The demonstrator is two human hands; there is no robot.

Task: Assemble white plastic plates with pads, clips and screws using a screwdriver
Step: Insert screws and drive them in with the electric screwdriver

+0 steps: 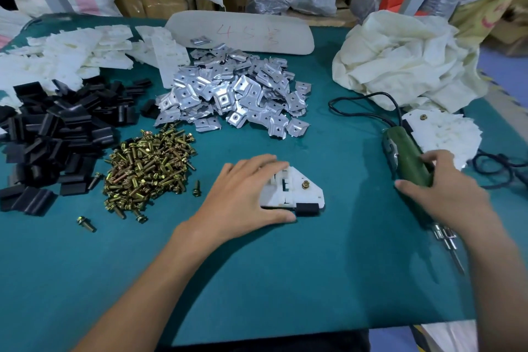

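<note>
Left hand (245, 194): fingers flat and spread — pressing on the white plate (300, 184)
Right hand (448, 191): fingers curled round the green screwdriver (408, 160)
Screws (148, 168): a gold heap nearby

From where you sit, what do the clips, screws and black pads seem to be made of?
Clips: thin sheet metal with a bright silvery finish; they glint and show sharp folds.
Screws: metal, probably with brass-coloured plating, by the shiny yellow-gold sheen.
Pads: likely rubber or soft plastic; matte black, no glare.
</note>
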